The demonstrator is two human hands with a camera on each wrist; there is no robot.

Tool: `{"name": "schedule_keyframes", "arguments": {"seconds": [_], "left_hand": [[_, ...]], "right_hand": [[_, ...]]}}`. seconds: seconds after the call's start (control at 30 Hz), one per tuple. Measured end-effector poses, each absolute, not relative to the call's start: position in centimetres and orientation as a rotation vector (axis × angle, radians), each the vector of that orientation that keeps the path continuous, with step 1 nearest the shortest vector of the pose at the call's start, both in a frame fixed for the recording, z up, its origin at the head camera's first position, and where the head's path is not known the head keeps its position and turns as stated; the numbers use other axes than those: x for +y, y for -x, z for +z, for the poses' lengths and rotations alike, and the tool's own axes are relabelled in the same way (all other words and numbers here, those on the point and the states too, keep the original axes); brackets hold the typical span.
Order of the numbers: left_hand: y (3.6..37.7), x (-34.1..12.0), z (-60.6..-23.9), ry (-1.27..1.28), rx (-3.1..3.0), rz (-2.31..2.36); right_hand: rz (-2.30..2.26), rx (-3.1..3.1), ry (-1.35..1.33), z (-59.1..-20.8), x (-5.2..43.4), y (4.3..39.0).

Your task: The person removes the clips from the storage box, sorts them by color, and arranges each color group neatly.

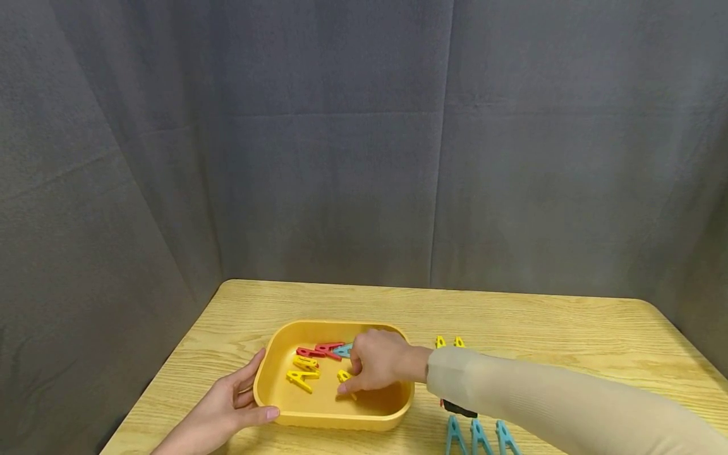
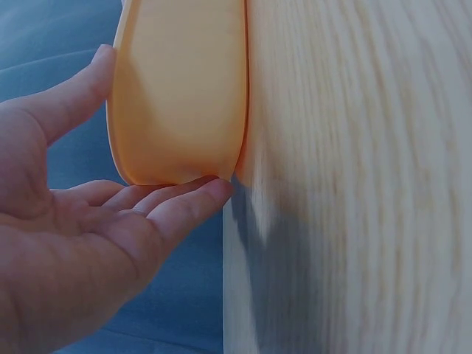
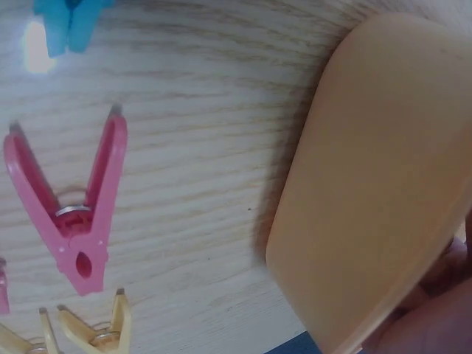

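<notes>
1. Wooden table (image 1: 569,328): light oak-grain top, set before a grey fabric backdrop (image 1: 341,158). No brand, label or writing can be read on any item in the three views.
2. Yellow tray (image 1: 273,360): rounded rectangular tub resting on the table near its front left edge. It lies between both hands.
3. Left hand (image 1: 227,411): fingers straight and relaxed, cupped against the tray's left outer wall. The thumb lies along the front corner; in the left wrist view the fingertips (image 2: 210,193) touch the tray's lower edge.
4. Right hand (image 1: 378,366): reaches over the tray's right rim into the tub, fingers curled downward, pinching a yellow clothespin (image 1: 344,376) on the tray floor.
5. Loose clothespins in the tray: two yellow (image 1: 304,371), two red (image 1: 321,349) and one blue (image 1: 343,349), just left of the right hand.
6. Clothespins on the table, right of the tray: three blue (image 1: 478,437) at the front edge, two yellow tips (image 1: 448,342) behind the sleeve (image 1: 540,398), and a pink one (image 3: 77,221) in the right wrist view.
</notes>
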State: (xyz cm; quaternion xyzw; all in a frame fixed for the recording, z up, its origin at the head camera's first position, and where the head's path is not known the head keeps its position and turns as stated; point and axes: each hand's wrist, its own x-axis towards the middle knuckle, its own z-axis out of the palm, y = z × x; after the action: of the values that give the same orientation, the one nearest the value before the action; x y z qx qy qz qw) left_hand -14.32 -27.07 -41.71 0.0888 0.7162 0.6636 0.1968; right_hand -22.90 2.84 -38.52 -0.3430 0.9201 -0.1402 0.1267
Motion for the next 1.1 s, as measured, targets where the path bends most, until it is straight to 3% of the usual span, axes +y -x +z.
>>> {"name": "schedule_keyframes", "arguments": {"seconds": [0.33,1.1], "left_hand": [[14.4,-27.0,-41.6,-0.219,2.025,1.829],[14.4,-27.1,-41.7,-0.221,2.024,1.832]], "right_hand": [[-0.463,2.459,1.178,-37.4,4.0,23.7],[-0.601,2.511,1.049,-39.2,3.1,23.2]]}}
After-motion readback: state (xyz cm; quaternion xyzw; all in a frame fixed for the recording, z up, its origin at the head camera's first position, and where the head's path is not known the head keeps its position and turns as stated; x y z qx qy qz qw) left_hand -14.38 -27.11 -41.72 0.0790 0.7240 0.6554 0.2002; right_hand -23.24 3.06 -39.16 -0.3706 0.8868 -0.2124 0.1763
